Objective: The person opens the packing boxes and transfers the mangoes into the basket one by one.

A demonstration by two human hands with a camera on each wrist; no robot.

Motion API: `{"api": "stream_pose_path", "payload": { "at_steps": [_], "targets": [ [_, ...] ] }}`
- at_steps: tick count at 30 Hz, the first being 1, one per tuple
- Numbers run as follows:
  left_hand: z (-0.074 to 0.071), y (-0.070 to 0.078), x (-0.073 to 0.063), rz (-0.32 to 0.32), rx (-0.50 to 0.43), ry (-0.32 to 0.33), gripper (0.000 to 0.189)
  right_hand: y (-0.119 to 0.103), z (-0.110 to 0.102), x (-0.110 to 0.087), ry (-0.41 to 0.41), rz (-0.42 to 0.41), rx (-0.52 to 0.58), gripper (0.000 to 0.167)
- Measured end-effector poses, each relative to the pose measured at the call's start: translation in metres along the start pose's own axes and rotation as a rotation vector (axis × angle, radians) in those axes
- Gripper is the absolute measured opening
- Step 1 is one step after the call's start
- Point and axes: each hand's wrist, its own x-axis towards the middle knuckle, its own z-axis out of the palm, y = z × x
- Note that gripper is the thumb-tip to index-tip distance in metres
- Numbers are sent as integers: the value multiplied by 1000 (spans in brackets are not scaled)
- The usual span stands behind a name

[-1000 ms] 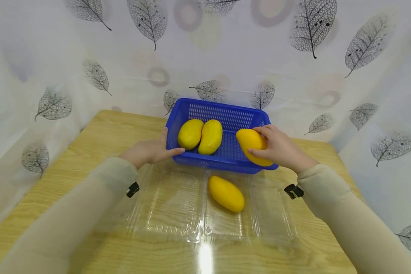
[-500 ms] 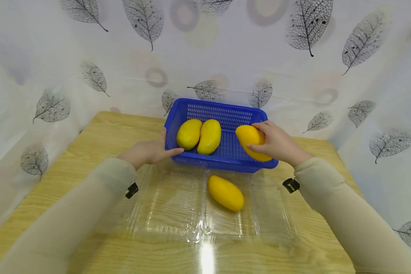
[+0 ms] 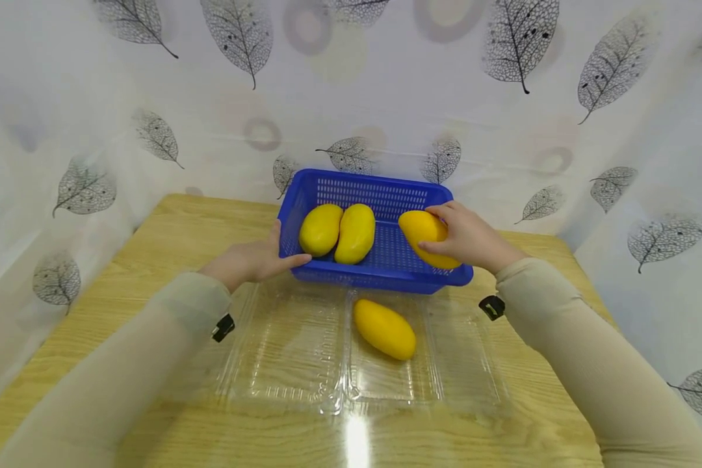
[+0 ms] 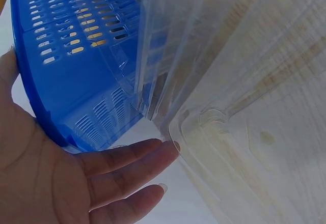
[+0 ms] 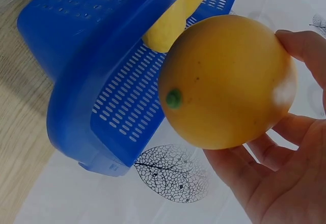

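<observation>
In the head view, my right hand (image 3: pixel 470 237) grips an orange-yellow mango (image 3: pixel 422 234) over the right end of the blue plastic basket (image 3: pixel 380 283). The right wrist view shows this mango (image 5: pixel 224 81) with a green stem spot, between thumb and fingers. My left hand (image 3: pixel 254 261) lies against the basket's front left corner, its fingers spread and fairly straight. In the left wrist view, the fingers of the left hand (image 4: pixel 56 168) reach beside the basket's outer wall. Two yellow mangoes, one left (image 3: pixel 320 230) and one right (image 3: pixel 355 234), lie side by side in the basket's left half.
A clear plastic clamshell tray (image 3: pixel 286 344) lies on the wooden table (image 3: pixel 181 416) in front of the basket. One orange-yellow mango (image 3: pixel 385 329) rests in its middle section. Behind the basket hangs a white curtain (image 3: pixel 357 84) with leaf prints.
The right hand has moved slightly up and left with the mango, from over the front right rim to further inside the basket's outline. The left hand has stayed at the corner.
</observation>
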Motion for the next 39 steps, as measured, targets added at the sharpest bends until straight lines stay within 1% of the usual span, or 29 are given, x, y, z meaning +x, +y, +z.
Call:
{"api": "stream_pose_path", "payload": {
  "at_steps": [15, 20, 24, 39],
  "targets": [
    [0, -3, 0, 0, -12, -4, 116, 0, 2, 13, -15, -10, -8, 65],
    [0, -3, 2, 10, -16, -5, 117, 2, 1, 18, -23, -7, -26, 69],
    [0, -3, 3, 6, -15, -5, 118, 4, 1, 22, -26, -10, -39, 72],
    [0, -2, 2, 7, 5, 1, 115, 5, 0, 27, -58, -12, -45, 71]
  ]
}}
